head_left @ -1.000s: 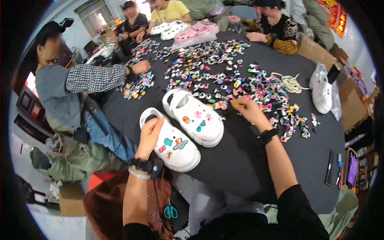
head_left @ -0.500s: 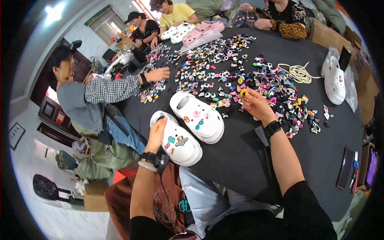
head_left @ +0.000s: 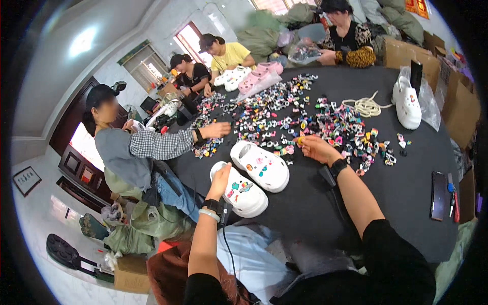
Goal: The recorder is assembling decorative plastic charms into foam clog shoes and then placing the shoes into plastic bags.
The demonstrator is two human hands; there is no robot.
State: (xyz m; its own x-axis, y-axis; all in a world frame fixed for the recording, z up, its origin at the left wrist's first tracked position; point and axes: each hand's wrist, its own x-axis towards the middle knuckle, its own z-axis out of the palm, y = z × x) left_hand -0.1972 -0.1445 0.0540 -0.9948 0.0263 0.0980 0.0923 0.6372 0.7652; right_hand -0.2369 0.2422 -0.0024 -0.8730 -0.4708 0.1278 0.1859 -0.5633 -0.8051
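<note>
My left hand [head_left: 219, 184] grips the heel end of a white clog [head_left: 246, 203], with its fingers reaching into the opening. Colourful shoe charms are fixed on that clog's upper. A second white clog [head_left: 277, 179], also decorated with charms, stands beside it on the right. My right hand [head_left: 317, 150] pinches a small yellow shoe charm [head_left: 300, 140] above the near side of the charm pile [head_left: 333, 124]. Its fingers partly hide the charm. Both wrists wear black bands with cables.
Many loose charms cover the middle of the black table [head_left: 305, 223]. Around it are pink clogs [head_left: 256, 79], a rope coil [head_left: 368, 105], another white clog [head_left: 406, 107], and a dark phone-like slab [head_left: 438, 195]. A person in a checked sleeve [head_left: 162, 145] reaches in from the left; others sit at the far side.
My view has tilted up, showing more of the room. The right hand still pinches the yellow charm, now lower by the pile. My left hand stays on the clog.
</note>
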